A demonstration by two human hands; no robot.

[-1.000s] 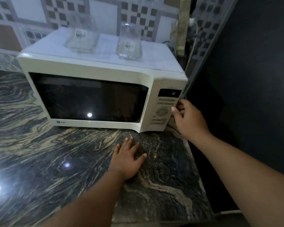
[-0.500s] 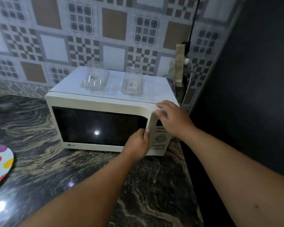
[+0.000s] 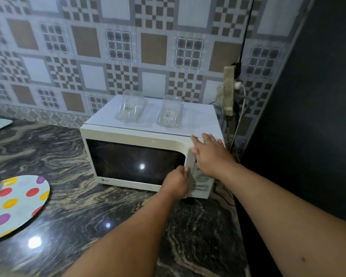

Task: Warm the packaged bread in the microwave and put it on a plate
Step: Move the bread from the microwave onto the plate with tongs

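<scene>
1. Head view: left hand (image 3: 177, 181), flat on the countertop (image 3: 88, 216) a second ago, is now curled on the microwave door (image 3: 136, 158) edge.
2. Right hand (image 3: 210, 154), fingers extended, is braced on the microwave's top corner.
3. Door is shut; opening is judged imminent.
4. Packaged bread is not seen; spotted plate (image 3: 18, 204) waits left.

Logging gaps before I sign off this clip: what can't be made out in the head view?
- Bread: not in view; the microwave window is dark with glare, so its inside cannot be read.
- Control panel: mostly covered by the right hand; buttons blurred.
- Left hand grip: fingertips hidden at the door edge.
- Plate: cut off by the left edge.
- Jar labels: too small.
</scene>
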